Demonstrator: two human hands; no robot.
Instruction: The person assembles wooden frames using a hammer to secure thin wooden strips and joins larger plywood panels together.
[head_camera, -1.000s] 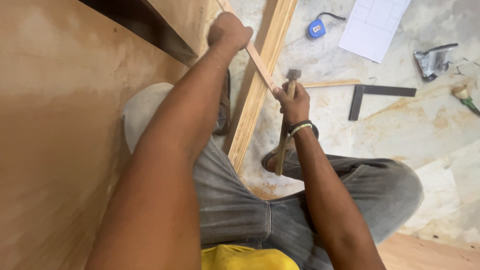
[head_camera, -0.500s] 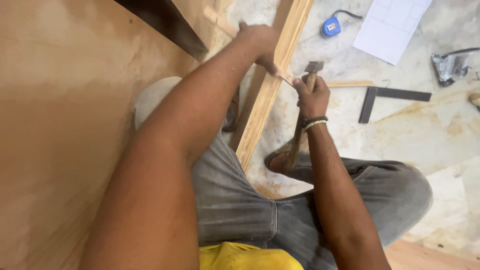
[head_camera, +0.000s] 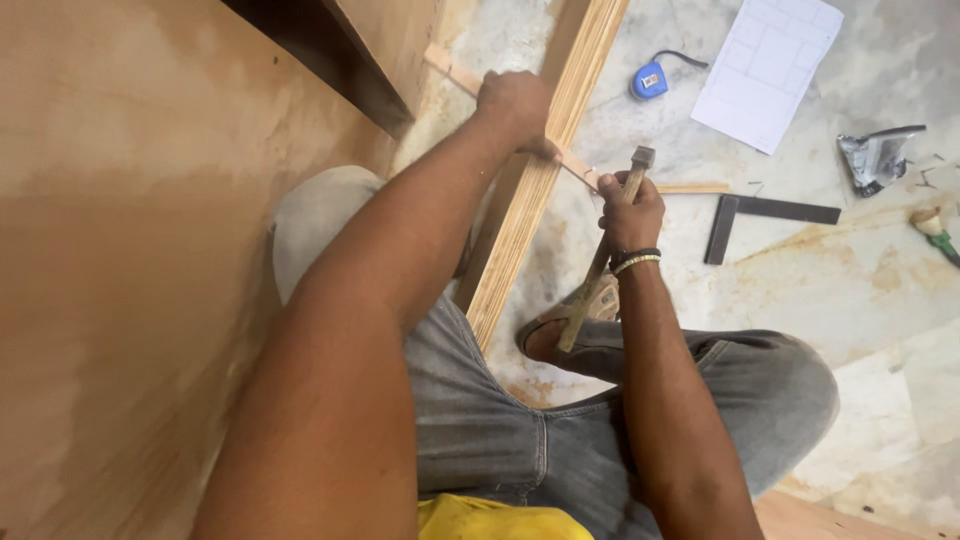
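plywood strip (head_camera: 570, 165) is lying across the board edge (head_camera: 545, 150), left hand (head_camera: 515, 105) pinning it flat. right hand (head_camera: 632, 210), fist closed round the hammer (head_camera: 605, 245), is now sitting closer to the strip than a second ago, so tapping looks underway.

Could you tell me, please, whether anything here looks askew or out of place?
Only the thin wooden strip: it lies slantwise across the edge of the plywood board, pinned by the left hand. The right hand grips a hammer high on its handle. The floor is stained.
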